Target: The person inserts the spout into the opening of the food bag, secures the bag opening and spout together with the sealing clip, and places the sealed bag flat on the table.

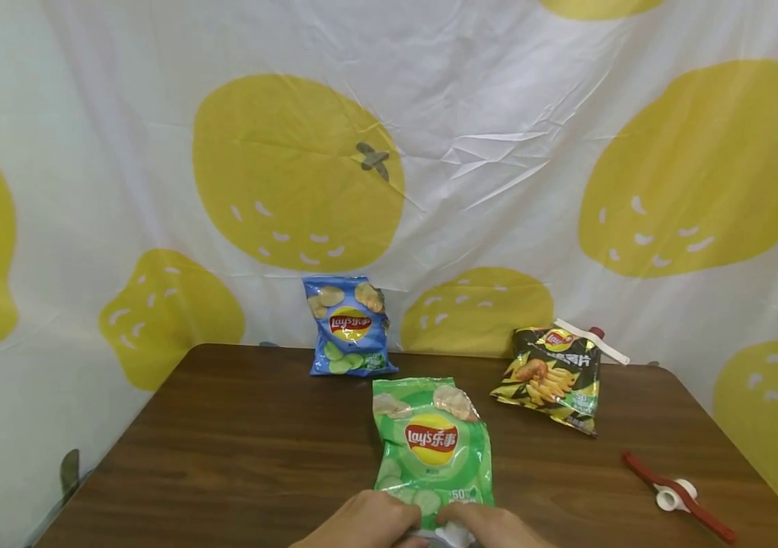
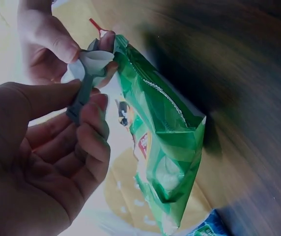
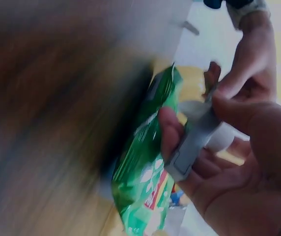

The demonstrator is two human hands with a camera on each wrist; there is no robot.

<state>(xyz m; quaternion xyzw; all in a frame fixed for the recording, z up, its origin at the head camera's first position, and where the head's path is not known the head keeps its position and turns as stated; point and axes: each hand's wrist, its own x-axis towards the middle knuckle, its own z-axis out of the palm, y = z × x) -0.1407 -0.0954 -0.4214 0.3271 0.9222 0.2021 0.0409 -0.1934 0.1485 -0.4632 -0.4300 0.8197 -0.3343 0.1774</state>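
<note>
In the head view, a green Lay's chip bag (image 1: 430,449) lies face up, its near end at both hands. My left hand (image 1: 365,521) and right hand (image 1: 492,525) meet at that end. Between them is a grey bag clip (image 2: 85,91) with white round spout-like parts (image 3: 220,137). In the left wrist view my left thumb and fingers pinch one end of the grey bar. The right wrist view has my right thumb and fingers gripping the other end, a fingertip close against the green bag. Whether the clip encloses the bag's edge, I cannot tell.
A blue Lay's bag (image 1: 348,331) stands at the table's back edge. Back right, a black Lay's bag (image 1: 553,373) bears a white clip (image 1: 591,340) with a red cap. A red clip (image 1: 677,491) with white round parts lies at right on the brown table (image 1: 224,441).
</note>
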